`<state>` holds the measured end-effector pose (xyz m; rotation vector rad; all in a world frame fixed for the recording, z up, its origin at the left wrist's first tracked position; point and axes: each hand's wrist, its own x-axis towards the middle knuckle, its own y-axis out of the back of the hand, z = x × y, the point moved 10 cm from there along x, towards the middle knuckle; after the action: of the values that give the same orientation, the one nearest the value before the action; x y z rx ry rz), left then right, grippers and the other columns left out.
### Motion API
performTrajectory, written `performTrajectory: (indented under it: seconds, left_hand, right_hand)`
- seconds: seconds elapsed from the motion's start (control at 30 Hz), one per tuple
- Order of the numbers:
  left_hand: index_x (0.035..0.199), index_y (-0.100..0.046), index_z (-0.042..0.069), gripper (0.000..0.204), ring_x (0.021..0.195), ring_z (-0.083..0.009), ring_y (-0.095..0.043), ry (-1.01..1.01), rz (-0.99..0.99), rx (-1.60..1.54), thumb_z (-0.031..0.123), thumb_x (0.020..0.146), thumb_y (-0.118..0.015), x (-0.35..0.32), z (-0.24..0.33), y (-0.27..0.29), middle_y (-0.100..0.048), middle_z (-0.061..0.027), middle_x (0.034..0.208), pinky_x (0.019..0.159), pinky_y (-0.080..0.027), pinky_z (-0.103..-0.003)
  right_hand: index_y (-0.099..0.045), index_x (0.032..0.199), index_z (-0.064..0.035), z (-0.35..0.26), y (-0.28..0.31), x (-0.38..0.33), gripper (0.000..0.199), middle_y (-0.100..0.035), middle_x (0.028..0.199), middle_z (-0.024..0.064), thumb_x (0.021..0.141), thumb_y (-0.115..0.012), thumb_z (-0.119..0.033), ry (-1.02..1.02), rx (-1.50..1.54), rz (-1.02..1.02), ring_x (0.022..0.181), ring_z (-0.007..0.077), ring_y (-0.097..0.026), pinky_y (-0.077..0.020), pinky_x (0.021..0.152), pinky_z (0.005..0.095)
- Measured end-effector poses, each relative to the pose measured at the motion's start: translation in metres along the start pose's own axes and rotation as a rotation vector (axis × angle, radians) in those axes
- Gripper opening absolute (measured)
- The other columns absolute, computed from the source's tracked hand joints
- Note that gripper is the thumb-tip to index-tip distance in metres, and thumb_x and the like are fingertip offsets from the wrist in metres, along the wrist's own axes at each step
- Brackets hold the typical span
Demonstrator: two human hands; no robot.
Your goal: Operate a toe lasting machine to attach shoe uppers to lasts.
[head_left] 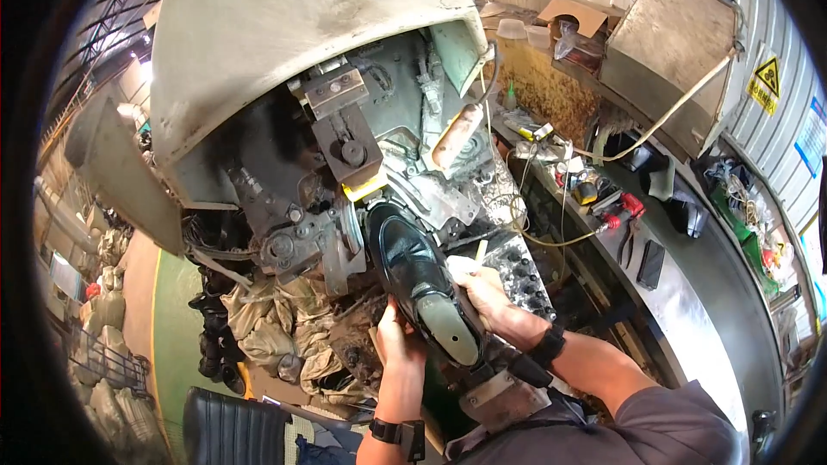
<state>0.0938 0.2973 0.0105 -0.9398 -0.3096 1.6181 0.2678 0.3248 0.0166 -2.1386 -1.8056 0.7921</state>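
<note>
Shoe [412, 267] toe hidden inside machine [284, 60]

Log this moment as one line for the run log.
left hand: grips black shoe | right hand: grips shoe | shoe toe: at grey machine

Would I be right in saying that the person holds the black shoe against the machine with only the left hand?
Not quite: the head view shows both hands on the black shoe, the left hand on one side and the right hand on the other, its toe against the machine.
</note>
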Motion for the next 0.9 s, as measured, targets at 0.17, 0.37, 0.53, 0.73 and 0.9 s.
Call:
performTrajectory:
  seconds: [0.17,0.37,0.53,0.73,0.9]
  left_hand:
    - [0.125,-0.062,0.005,0.042,0.102,-0.0289,-0.066,0.076,-0.05,-0.129,0.036,0.104,-0.042,0.022,-0.009,0.005,-0.069,-0.0118,0.115,0.091,-0.054,-0.043]
    - [0.131,-0.06,0.003,0.043,0.114,-0.0261,-0.063,0.139,-0.123,-0.163,0.035,0.106,-0.045,0.026,-0.016,0.0,-0.067,-0.0104,0.125,0.102,-0.048,-0.041]
    - [0.118,-0.067,0.003,0.039,0.099,-0.0283,-0.067,0.059,0.063,-0.133,0.033,0.102,-0.049,0.024,-0.015,-0.001,-0.071,-0.0115,0.112,0.09,-0.054,-0.042]
    - [0.121,-0.065,0.001,0.039,0.098,-0.0275,-0.068,0.008,0.102,-0.186,0.032,0.105,-0.048,0.04,-0.022,0.002,-0.071,-0.0114,0.113,0.089,-0.055,-0.041]
    - [0.121,-0.065,-0.002,0.043,0.093,-0.025,-0.068,-0.243,0.316,-0.02,0.036,0.105,-0.051,0.041,-0.014,0.018,-0.07,-0.0106,0.11,0.085,-0.055,-0.037]
  right_hand:
    - [-0.07,0.117,-0.001,-0.003,0.001,0.008,0.026,-0.071,0.102,0.0017,0.092,-0.071,-0.009,0.021,-0.076,0.094,0.089,0.0101,-0.061,-0.0505,0.079,0.026]
    - [-0.069,0.116,0.0015,-0.003,-0.003,0.011,0.026,-0.071,0.102,0.0034,0.093,-0.07,-0.009,-0.045,0.012,0.08,0.089,0.0105,-0.062,-0.0509,0.079,0.0258]
    - [-0.069,0.117,0.0002,0.015,0.009,0.03,0.024,-0.071,0.103,0.0034,0.095,-0.068,-0.01,-0.084,0.056,0.025,0.087,0.0103,-0.062,-0.0513,0.077,0.0259]
    - [-0.066,0.121,-0.0008,0.024,0.001,0.044,0.028,-0.071,0.106,0.0038,0.095,-0.067,-0.011,-0.093,0.113,-0.054,0.089,0.0105,-0.063,-0.0532,0.078,0.0279]
    - [-0.065,0.115,-0.0029,0.022,-0.006,0.049,0.021,-0.07,0.103,0.004,0.094,-0.067,-0.008,-0.097,0.235,-0.105,0.088,0.0115,-0.066,-0.0556,0.077,0.0272]
